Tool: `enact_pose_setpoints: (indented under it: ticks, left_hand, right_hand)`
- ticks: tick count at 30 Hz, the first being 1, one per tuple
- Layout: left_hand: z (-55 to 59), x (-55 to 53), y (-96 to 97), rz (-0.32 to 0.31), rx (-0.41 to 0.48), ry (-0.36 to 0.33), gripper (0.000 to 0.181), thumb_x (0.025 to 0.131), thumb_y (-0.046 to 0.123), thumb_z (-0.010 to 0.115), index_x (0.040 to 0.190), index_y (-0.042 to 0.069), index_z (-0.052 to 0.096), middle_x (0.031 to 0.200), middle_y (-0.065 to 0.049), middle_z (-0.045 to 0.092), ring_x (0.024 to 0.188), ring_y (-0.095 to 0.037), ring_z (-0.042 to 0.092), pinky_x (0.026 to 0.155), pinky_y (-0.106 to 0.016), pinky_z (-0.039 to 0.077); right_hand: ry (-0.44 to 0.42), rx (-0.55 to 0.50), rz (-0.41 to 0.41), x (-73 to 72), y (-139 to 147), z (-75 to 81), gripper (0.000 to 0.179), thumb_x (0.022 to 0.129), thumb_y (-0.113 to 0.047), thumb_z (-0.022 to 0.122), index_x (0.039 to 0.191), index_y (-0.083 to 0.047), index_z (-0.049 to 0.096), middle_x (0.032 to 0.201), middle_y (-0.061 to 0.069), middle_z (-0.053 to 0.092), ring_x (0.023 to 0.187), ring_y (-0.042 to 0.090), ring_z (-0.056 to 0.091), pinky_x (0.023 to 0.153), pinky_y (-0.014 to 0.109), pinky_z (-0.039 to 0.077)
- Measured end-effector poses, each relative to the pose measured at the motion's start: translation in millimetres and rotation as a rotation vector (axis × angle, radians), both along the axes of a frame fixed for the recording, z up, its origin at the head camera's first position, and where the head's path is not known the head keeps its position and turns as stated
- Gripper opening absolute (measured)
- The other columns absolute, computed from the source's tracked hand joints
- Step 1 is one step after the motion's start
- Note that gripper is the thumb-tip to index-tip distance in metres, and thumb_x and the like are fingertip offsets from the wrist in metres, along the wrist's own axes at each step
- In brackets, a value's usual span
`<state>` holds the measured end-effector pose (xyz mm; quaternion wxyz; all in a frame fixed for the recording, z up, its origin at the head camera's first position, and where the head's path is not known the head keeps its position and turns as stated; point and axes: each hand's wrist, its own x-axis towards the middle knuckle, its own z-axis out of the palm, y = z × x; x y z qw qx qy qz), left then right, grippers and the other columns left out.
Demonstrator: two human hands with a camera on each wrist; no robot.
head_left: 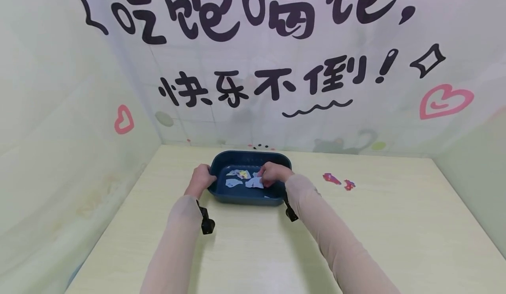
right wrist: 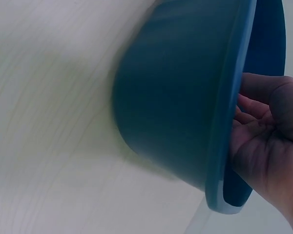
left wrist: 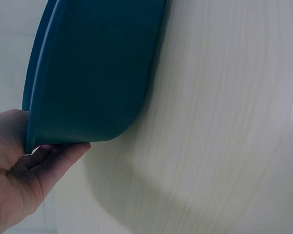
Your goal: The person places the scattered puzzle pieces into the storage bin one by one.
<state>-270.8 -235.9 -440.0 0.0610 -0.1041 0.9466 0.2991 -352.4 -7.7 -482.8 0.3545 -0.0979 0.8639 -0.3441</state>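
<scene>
A dark blue plastic basin (head_left: 245, 201) stands on the table. My left hand (head_left: 201, 179) holds its left end by the rim; in the left wrist view the fingers lie against the outer wall, with the thumb side at the rim. My right hand (head_left: 273, 173) reaches over the right rim into the basin, fingers curled downward beside a pale blue torn scrap (head_left: 254, 183). The basin wall hides those fingertips in the right wrist view, so whether they pinch anything is unclear. Another pale scrap (head_left: 233, 183) and a yellow-and-white printed scrap (head_left: 242, 174) lie on the basin floor.
Two red and purple scraps, one elongated (head_left: 331, 179) and one smaller (head_left: 349, 185), lie on the pale wooden table (head_left: 395, 223) to the basin's right. Behind the table hangs a white printed backdrop (head_left: 253, 127), and pale sheeting (head_left: 79, 153) borders the left side.
</scene>
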Motion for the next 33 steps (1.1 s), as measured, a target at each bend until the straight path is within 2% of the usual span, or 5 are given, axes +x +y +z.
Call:
enact_pose_setpoints:
  ticks: [4, 9, 13, 23, 33]
  left_hand:
    - [-0.5, -0.3, 0.3, -0.002, 0.001, -0.002, 0.02, 0.081, 0.005, 0.058, 0.094, -0.01, 0.058, 0.1, -0.026, 0.061, 0.089, -0.031, 0.06, 0.076, -0.038, 0.052]
    - [-0.7, 0.1, 2.6, -0.008, -0.003, -0.003, 0.021, 0.081, 0.005, 0.058, 0.095, -0.01, 0.058, 0.1, -0.026, 0.062, 0.089, -0.031, 0.06, 0.076, -0.038, 0.052]
    - [0.2, 1.0, 2.9, -0.008, -0.006, -0.001, 0.023, 0.082, 0.005, 0.058, 0.097, -0.011, 0.058, 0.101, -0.027, 0.061, 0.09, -0.033, 0.06, 0.076, -0.038, 0.052]
    - [2.8, 4.4, 2.9, -0.022, 0.0, 0.007, 0.026, 0.081, 0.004, 0.056, 0.101, -0.013, 0.057, 0.102, -0.029, 0.06, 0.091, -0.035, 0.06, 0.078, -0.04, 0.052]
    - [0.8, 3.9, 1.3, -0.032, -0.026, 0.018, 0.023, 0.08, 0.005, 0.057, 0.096, -0.012, 0.057, 0.098, -0.027, 0.061, 0.087, -0.033, 0.06, 0.076, -0.039, 0.052]
  right_hand:
    - [0.014, 0.011, -0.052, 33.7, 3.8, 43.0, 0.028, 0.083, 0.006, 0.054, 0.11, 0.002, 0.059, 0.099, 0.013, 0.062, 0.075, 0.018, 0.061, 0.075, 0.031, 0.055]
    - [0.006, -0.032, -0.035, 9.0, 14.6, 11.9, 0.022, 0.082, 0.0, 0.059, 0.104, -0.002, 0.061, 0.097, 0.012, 0.065, 0.078, 0.019, 0.064, 0.074, 0.031, 0.056]
    - [0.035, -0.04, -0.03, 10.5, 21.5, 16.9, 0.025, 0.083, 0.0, 0.058, 0.108, -0.001, 0.06, 0.1, 0.012, 0.066, 0.079, 0.018, 0.065, 0.075, 0.032, 0.056]
    - [0.07, -0.187, 0.013, -42.0, 41.1, -46.7, 0.019, 0.084, -0.007, 0.059, 0.102, -0.003, 0.06, 0.088, 0.011, 0.067, 0.075, 0.02, 0.066, 0.065, 0.031, 0.056]
    - [0.061, -0.195, -0.012, -8.4, 61.0, 19.1, 0.025, 0.086, -0.005, 0.054, 0.11, 0.0, 0.057, 0.096, 0.014, 0.066, 0.084, 0.022, 0.065, 0.074, 0.033, 0.055]
